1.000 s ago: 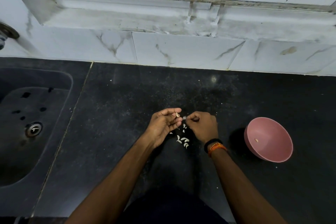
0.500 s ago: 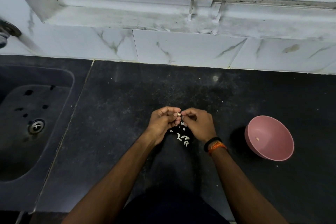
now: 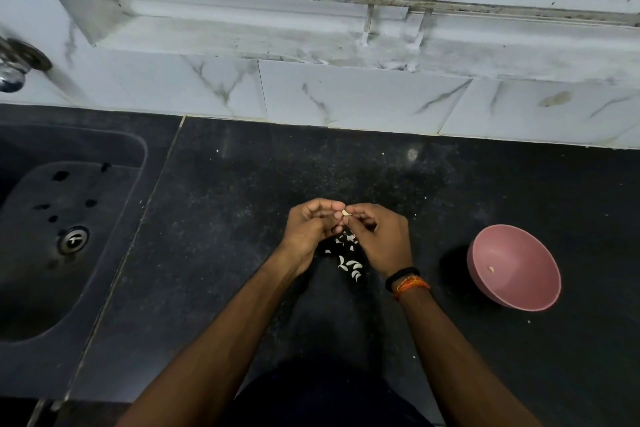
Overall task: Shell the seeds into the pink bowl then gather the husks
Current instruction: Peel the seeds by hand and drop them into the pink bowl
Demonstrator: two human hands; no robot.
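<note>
A small pale seed (image 3: 345,212) is pinched between the fingertips of my left hand (image 3: 310,227) and my right hand (image 3: 377,239), which meet above the black counter. Below and between the hands lies a scatter of white husks (image 3: 349,262), partly hidden by my fingers. The pink bowl (image 3: 526,295) stands to the right of my right wrist, tilted toward me, with one shelled seed (image 3: 490,269) lying inside it.
A dark sink (image 3: 52,253) with a metal drain (image 3: 72,239) is sunk into the counter on the left. White marble tiles and a window ledge (image 3: 311,45) run along the back. A tap (image 3: 14,69) sticks out at the far left.
My two hands have drawn together so that their fingertips meet on the seed. The bowl and the husks lie where they were.
</note>
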